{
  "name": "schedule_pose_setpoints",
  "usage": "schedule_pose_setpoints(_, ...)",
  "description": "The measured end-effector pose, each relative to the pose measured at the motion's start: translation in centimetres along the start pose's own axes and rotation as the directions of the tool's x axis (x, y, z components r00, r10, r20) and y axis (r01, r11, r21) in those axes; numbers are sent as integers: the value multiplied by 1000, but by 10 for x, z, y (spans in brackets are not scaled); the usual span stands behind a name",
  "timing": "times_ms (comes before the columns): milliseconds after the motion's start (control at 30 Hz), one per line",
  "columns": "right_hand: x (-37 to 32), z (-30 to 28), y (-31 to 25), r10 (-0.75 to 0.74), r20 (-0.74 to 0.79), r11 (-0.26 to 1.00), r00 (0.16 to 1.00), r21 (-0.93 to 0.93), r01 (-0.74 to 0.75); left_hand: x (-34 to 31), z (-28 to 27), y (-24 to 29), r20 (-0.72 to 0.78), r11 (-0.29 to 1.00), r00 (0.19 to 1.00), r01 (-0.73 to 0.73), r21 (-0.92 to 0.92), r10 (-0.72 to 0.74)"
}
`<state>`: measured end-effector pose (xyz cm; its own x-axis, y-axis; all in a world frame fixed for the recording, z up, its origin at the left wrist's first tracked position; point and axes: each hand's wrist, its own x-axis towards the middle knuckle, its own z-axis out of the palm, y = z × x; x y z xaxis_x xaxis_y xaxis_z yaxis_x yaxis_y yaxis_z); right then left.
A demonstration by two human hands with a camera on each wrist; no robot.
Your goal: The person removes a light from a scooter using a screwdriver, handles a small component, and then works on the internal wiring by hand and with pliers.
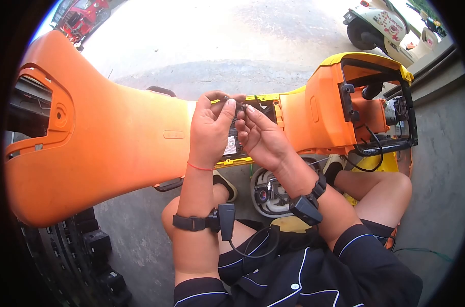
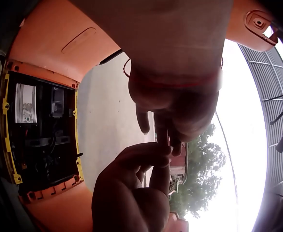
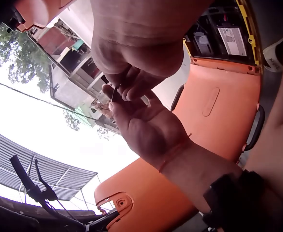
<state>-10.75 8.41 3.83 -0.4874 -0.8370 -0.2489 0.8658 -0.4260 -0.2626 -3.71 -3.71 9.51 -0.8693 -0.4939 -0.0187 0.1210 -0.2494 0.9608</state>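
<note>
Close together over the open compartment [image 1: 265, 106] of an orange and yellow vehicle body, my two hands meet at their fingertips. Between thumb and fingers, my left hand [image 1: 211, 127] pinches a small, thin dark piece [image 3: 114, 94]; I cannot tell its exact kind. My right hand [image 1: 267, 140] pinches at the same piece, palm turned up and fingers curled. A red string circles the left wrist. Inside the compartment, dark parts and a box with a white label [image 2: 26, 103] show beneath the hands.
A long orange body panel [image 1: 135, 133] extends left, and an orange front section [image 1: 319, 105] with a black frame lies right. Below, an open tool case [image 1: 265, 192] rests on the floor between the feet. Dark blocks [image 1: 97, 243] stand lower left. A white scooter [image 1: 386, 25] is parked behind.
</note>
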Motion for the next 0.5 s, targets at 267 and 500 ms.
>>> schedule_pose_setpoints(267, -4, 13, 7, -1, -41, 998, 999, -55, -1, -1, 1, -7, -2, 992, 1000, 16, 127, -16)
schedule_pose_setpoints(500, -1, 16, -3, -7, -139, 931, 990, -362, -44, 0, -6, -11, -81, 976, 997, 9, 219, 9)
